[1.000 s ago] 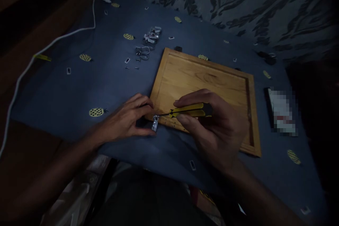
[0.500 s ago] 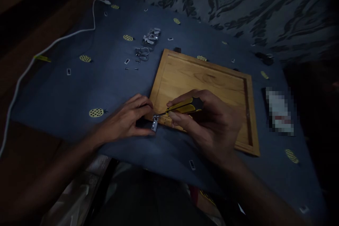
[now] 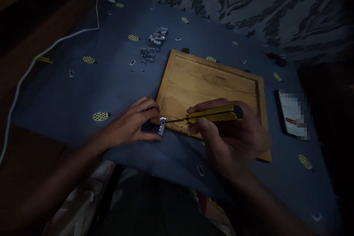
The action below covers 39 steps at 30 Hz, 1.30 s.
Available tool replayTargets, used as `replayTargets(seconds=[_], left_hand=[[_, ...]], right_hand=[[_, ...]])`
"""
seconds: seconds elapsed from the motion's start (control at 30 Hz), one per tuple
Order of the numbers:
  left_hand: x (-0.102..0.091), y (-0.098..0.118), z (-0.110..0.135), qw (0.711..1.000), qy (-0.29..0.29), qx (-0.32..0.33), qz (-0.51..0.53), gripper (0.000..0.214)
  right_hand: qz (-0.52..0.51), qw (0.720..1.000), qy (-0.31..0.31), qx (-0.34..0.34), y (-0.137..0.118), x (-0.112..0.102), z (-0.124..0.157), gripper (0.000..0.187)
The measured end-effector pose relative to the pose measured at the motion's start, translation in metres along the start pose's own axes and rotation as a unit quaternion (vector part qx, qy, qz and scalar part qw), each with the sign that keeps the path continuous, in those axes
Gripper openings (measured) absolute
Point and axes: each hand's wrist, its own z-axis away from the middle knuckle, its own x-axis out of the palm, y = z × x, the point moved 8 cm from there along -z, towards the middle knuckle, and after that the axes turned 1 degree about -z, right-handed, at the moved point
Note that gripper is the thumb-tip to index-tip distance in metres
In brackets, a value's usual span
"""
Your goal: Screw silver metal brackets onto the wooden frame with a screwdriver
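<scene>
A wooden panel (image 3: pixel 199 84) with a raised frame lies flat on the cloth-covered table. At its near left corner sits a metal cabinet hinge (image 3: pixel 161 128), its arm jutting past the panel's edge. My left hand (image 3: pixel 138 120) is curled around the hinge, thumb by the arm's end and fingers on the panel's left edge. In my right hand (image 3: pixel 235 136) is a yellow-and-black screwdriver (image 3: pixel 212 114), gripped between thumb and fingers. The screwdriver lies nearly level and its tip reaches the hinge. Whether the tip sits in a screw is too small to tell.
Several more hinges (image 3: pixel 158 37) lie in a pile beyond the panel's left side. Nearer are a looped grey item (image 3: pixel 148 54) and a few screws (image 3: pixel 132 70). A phone (image 3: pixel 293 118) lies at the right, and a white cable (image 3: pixel 63 38) runs down the left side.
My right hand has moved right and swung the screwdriver lower, so its shaft shows more fully. My left hand and the hinge have hardly moved.
</scene>
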Motion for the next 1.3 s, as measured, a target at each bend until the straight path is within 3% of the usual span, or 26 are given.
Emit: replayTargets(seconds=[0.13,0.47,0.57,0.73,0.87,0.93,1.1,1.3], left_hand=[[0.0,-0.001,0.001,1.0,0.015,0.002,-0.003,0.04],[0.0,0.001,0.001,1.0,0.009,0.009,-0.012,0.04],[0.0,0.001,0.001,1.0,0.013,0.01,-0.006,0.041],[0.002,-0.002,0.001,1.0,0.009,-0.005,-0.004,0.04],[0.002,-0.003,0.001,1.0,0.014,-0.002,0.002,0.038],[0.001,-0.002,0.0,1.0,0.019,0.004,0.006,0.039],[0.0,0.0,0.0,1.0,0.01,0.002,0.0,0.04],[0.002,-0.003,0.001,1.0,0.008,-0.012,0.008,0.038]], right_hand=[[-0.022,0.999,-0.012,0.025,0.007,0.004,0.001,0.007],[0.008,0.999,-0.035,-0.016,0.001,0.007,-0.004,0.016],[0.005,0.999,-0.042,0.004,0.0,0.009,-0.008,0.021],[-0.069,0.99,-0.093,0.078,0.004,0.013,-0.012,0.026],[-0.088,0.981,-0.16,0.067,0.0,0.019,-0.014,0.019],[-0.072,0.986,-0.145,0.04,-0.004,0.017,-0.018,0.011],[-0.082,0.992,-0.085,0.05,-0.004,0.015,-0.022,0.026],[-0.098,0.98,-0.148,0.093,-0.001,0.018,-0.019,0.025]])
